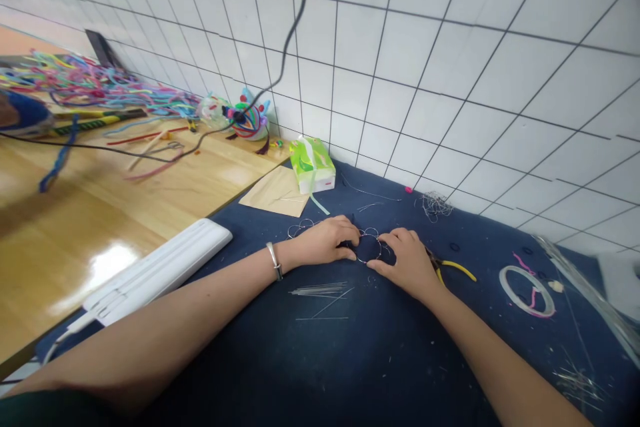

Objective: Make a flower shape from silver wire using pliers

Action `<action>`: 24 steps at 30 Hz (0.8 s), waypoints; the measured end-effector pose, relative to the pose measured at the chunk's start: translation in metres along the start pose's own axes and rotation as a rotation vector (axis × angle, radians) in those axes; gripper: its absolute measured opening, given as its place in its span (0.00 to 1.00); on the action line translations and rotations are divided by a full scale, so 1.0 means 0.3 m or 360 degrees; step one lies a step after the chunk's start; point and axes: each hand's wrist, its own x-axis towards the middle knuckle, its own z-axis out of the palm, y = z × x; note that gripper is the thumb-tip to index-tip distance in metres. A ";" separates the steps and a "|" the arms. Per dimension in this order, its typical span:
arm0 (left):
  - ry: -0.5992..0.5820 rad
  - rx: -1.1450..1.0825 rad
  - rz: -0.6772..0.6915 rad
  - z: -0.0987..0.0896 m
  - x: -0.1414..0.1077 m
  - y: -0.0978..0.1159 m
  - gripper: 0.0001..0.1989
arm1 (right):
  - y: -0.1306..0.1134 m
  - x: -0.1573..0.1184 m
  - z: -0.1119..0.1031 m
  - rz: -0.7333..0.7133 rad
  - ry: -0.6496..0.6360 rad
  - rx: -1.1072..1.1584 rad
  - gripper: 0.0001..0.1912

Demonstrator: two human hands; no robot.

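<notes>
A small ring of thin wire (370, 235) with tiny loops along its edge lies between my two hands on the dark blue cloth (380, 360). My left hand (327, 241), a silver bangle at its wrist, pinches the ring's left side between thumb and fingers. On the opposite side my right hand (407, 261) grips the ring the same way. Pliers with yellow handles (459, 269) lie just beyond my right hand, their head partly hidden by it. Several straight wire pieces (320, 291) are spread in front of my left hand. Behind that hand, more wire loops (299, 228) show in part.
A green tissue pack (313, 167) stands by brown paper (277, 192). Tangled wire (436, 205) lies near the tiled wall. To the right is a white coil (527, 291); to the left, a white power strip (163, 273). Colourful fuzzy stems (105, 87) cover the wooden table's back.
</notes>
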 end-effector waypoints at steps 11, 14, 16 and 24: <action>0.0042 0.0116 -0.0073 0.003 0.002 0.017 0.20 | 0.006 -0.003 0.006 -0.0038 -0.0012 0.0003 0.28; 0.0007 0.0176 -0.0078 0.009 0.017 0.012 0.27 | 0.012 0.010 -0.004 -0.0115 -0.0093 -0.0009 0.30; -0.0023 0.0212 -0.0082 0.013 0.026 0.008 0.30 | 0.018 0.019 -0.010 -0.0151 -0.0136 -0.0017 0.31; -0.0055 0.0314 -0.0118 0.012 0.027 0.021 0.28 | 0.018 0.034 -0.022 -0.0221 -0.0176 -0.0048 0.28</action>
